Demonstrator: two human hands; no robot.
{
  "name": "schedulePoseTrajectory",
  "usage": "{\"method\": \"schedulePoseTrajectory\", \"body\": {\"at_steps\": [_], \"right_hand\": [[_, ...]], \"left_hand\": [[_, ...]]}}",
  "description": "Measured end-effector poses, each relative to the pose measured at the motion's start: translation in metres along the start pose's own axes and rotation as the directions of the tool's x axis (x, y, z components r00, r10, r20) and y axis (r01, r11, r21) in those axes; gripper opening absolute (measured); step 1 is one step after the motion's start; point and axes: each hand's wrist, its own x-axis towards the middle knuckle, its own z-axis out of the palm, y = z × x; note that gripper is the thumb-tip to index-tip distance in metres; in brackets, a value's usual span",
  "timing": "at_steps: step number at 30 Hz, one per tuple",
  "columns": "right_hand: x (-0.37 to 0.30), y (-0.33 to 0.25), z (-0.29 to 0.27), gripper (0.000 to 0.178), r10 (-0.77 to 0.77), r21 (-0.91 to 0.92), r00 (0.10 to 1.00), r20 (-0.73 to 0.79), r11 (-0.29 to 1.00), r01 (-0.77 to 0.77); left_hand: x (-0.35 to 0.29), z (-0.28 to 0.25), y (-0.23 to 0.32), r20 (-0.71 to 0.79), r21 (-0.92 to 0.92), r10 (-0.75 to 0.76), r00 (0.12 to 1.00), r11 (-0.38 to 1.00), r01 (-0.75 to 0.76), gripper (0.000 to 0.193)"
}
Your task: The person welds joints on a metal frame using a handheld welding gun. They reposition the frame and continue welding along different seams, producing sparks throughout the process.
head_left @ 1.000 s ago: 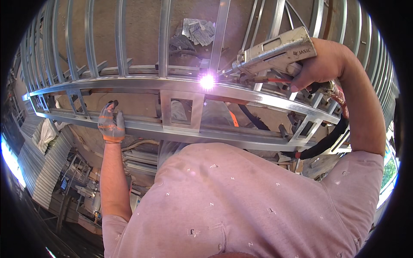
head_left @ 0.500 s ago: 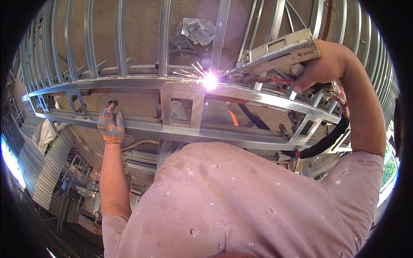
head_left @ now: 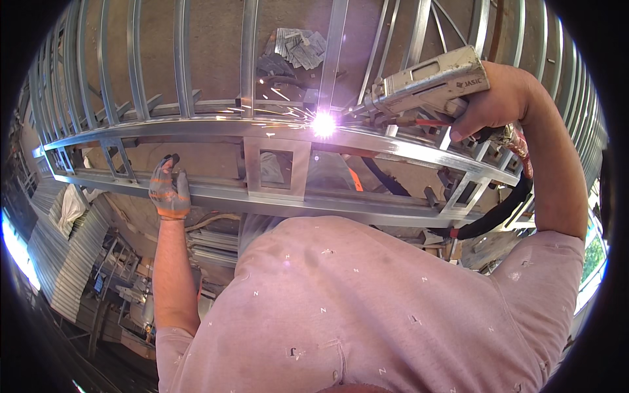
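My bare right hand (head_left: 495,101) is closed round the grip of a pale, scuffed handheld welding gun (head_left: 429,82). The gun's nozzle points left at a bright weld spot (head_left: 324,124) on the upper rail of a shiny metal frame (head_left: 196,128). Sparks fly left from the glare, which hides the joint itself. My left hand (head_left: 169,187), in a grey and orange glove with dark fingertips, holds the frame's lower rail with bent fingers. Between the rails, right of that hand, sits a square metal plate (head_left: 255,167) with a square opening.
Long parallel metal bars (head_left: 249,52) extend away beyond the upper rail. Cut metal pieces (head_left: 301,47) lie on the floor between them. A thick black hose (head_left: 491,223) loops below my right arm. Corrugated sheets (head_left: 72,275) and stacked metal lengths (head_left: 213,245) are at lower left.
The weld spot and the gun have shifted very slightly right along the upper rail. The sparks now spread further left and higher. My left hand stays in place.
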Motion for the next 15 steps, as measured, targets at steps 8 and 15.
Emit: {"method": "schedulePoseTrajectory", "body": {"at_steps": [8, 15], "right_hand": [[-0.002, 0.001, -0.001, 0.056, 0.007, -0.039, 1.0, -0.007, 0.999, -0.008], [-0.022, 0.007, 0.011, 0.058, -0.05, -0.026, 0.996, -0.076, 0.999, 0.048]], "left_hand": [[0.0, 0.0, 0.005, -0.021, -0.071, -0.113, 0.993, 0.991, 0.111, 0.032], [0.008, -0.003, 0.012, -0.068, 0.003, -0.024, 0.997, 1.0, 0.024, 0.029]]}}
